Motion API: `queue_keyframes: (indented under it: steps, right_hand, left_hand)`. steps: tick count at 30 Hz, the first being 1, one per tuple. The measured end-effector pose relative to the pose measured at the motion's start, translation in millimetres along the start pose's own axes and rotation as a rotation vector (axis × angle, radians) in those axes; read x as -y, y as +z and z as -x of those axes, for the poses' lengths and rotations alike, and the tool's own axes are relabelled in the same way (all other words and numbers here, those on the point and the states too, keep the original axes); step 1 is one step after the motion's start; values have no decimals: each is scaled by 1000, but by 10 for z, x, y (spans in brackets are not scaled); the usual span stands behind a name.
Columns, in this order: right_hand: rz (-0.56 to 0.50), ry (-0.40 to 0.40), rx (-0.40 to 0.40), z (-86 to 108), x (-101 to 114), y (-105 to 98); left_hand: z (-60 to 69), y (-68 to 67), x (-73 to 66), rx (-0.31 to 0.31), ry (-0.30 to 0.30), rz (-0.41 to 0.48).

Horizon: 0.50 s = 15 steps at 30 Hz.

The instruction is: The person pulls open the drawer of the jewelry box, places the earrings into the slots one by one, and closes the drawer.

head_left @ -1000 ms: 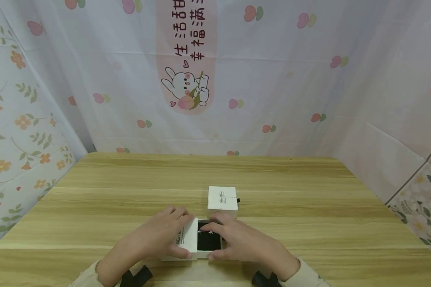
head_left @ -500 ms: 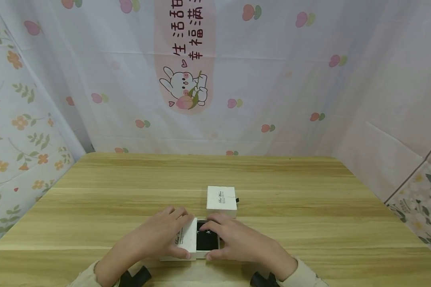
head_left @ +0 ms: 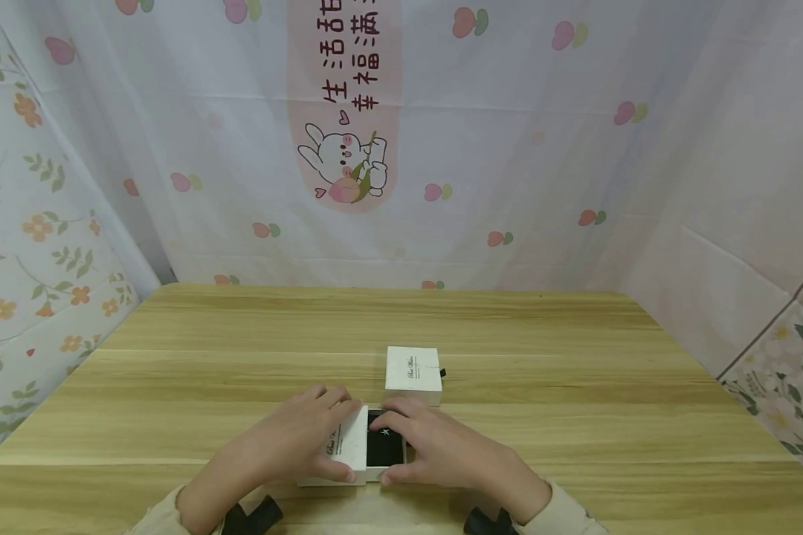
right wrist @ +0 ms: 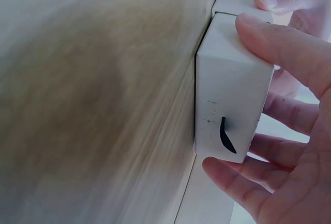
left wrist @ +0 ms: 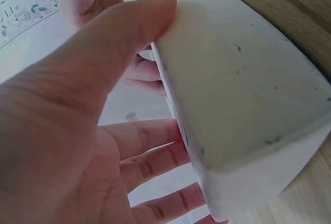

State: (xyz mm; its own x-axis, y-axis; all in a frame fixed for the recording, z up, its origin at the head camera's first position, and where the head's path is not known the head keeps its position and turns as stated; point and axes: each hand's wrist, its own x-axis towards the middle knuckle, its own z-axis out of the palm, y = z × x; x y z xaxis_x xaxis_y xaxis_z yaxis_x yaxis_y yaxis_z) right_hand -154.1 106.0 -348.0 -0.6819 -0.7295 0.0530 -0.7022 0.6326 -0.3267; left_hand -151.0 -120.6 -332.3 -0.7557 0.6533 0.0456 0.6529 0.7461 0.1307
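Observation:
A white box sleeve (head_left: pixel 353 446) with dark lettering lies near the table's front edge, gripped by my left hand (head_left: pixel 294 440), thumb on its near side and fingers over the top. From its right end a white drawer (head_left: pixel 373 473) with a black insert (head_left: pixel 384 450) sticks partway out, a small silver star (head_left: pixel 385 432) on the insert. My right hand (head_left: pixel 451 449) holds the drawer, thumb at the near wall and fingers at the far side. In the right wrist view a black pull tab (right wrist: pixel 226 137) shows on the drawer's end.
Just beyond the drawer, a second white box (head_left: pixel 413 371) with lettering and a black tab stands on the wooden table (head_left: pixel 241 334). Patterned curtains (head_left: pixel 522 148) hang behind the table and at both sides.
The drawer has slid a little left into the sleeve, with my right hand moving along with it. One of the two stars seen before is now hidden. My left hand keeps its hold.

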Motion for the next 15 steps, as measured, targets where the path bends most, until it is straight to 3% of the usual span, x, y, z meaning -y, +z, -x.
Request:
queue_keyframes:
  steps: [15]
  right_hand:
    - [45, -17, -3, -51, 48, 3]
  left_hand:
    - [-8, -2, -10, 8, -8, 13]
